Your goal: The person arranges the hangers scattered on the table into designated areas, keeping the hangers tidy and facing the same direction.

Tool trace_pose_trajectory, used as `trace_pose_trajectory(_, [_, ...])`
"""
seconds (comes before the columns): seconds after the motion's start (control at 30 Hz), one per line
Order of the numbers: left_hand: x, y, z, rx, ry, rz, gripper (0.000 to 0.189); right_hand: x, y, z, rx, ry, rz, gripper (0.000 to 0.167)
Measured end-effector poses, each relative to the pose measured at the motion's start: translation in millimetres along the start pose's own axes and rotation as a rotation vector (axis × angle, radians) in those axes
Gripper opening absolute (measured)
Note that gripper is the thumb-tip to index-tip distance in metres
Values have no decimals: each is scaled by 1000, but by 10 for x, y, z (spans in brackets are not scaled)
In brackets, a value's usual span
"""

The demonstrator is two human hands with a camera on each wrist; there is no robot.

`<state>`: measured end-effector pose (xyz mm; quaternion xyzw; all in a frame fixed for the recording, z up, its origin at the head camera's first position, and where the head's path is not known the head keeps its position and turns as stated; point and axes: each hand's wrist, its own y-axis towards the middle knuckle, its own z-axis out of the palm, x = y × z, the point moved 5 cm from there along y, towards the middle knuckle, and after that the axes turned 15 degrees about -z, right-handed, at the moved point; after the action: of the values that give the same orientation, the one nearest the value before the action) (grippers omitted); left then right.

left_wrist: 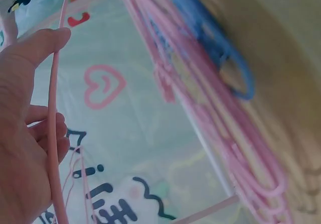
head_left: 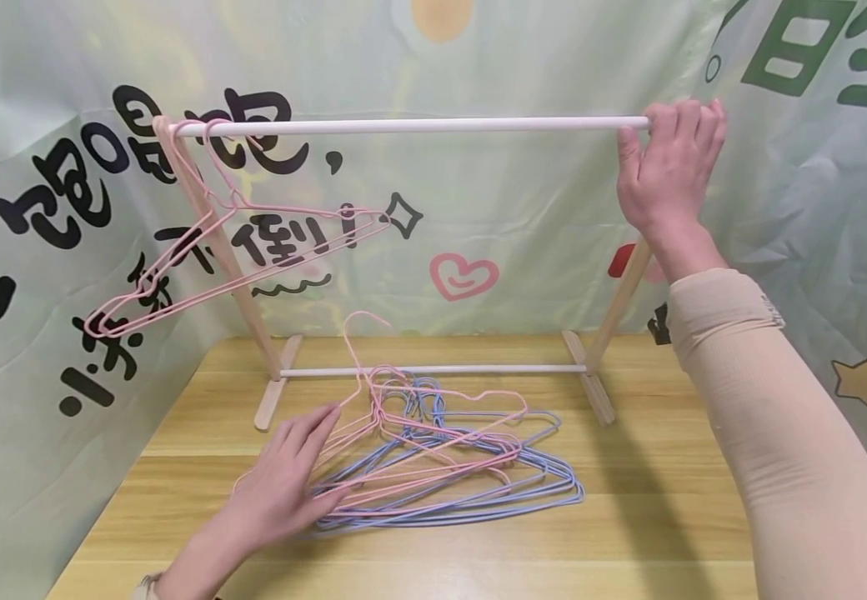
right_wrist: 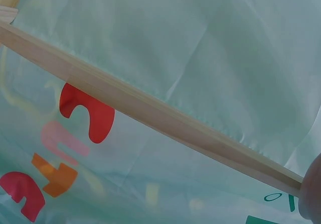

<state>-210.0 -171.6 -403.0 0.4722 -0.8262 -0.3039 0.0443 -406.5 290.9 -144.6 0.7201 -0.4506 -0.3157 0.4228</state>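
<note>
So the left hand [head_left: 279, 479] sits at the lower left of the head view, gripping a thin, bright pink hanger [left_wrist: 53, 93]; the left wrist view shows the thumb against the bar and the fingers curled behind it. That hanger's hook sticks up near the middle of the head view, just in front of the rack's lower white rod [head_left: 493, 369]. The right hand [head_left: 672, 171] is up at the upper right, wrapped over the right end of the smooth white top rod [head_left: 433, 126], with a beige sleeve [head_left: 764, 417] below it. Both rods belong to a little rack with pale wooden legs [head_left: 244, 308], and in the right wrist view one leg runs diagonally with a bit of hand at the lower right edge. Two thin pink hangers [head_left: 235, 198] already hang at the rod's left end, upper left of the frame. Lower center, there's a messy pile of pink hangers [head_left: 378, 407] overlapping slim blue hangers [head_left: 578, 492], all lying on a light wood-grain counter [head_left: 156, 500] right beside the left hand. Behind it all hangs a pale green fabric backdrop [head_left: 553, 233] with chunky dark lettering and a pink outlined heart [head_left: 463, 283].
</note>
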Motion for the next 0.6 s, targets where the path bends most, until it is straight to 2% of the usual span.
trace_pose_trajectory(0.1, [6,61,-93,-60,3,24,90,4,3,5,-2,3,-1,60])
trace_pose_trajectory(0.27, [17,177,-248,-135,-1,65,90,5,9,12,-3,2,-2,60])
trace_pose_trajectory(0.47, [38,312,-453,-288,-25,151,82,16,12,24,5,5,0,61])
trace_pose_trajectory(0.6, [51,392,-566,-356,13,152,82,17,11,27,2,4,-4,62])
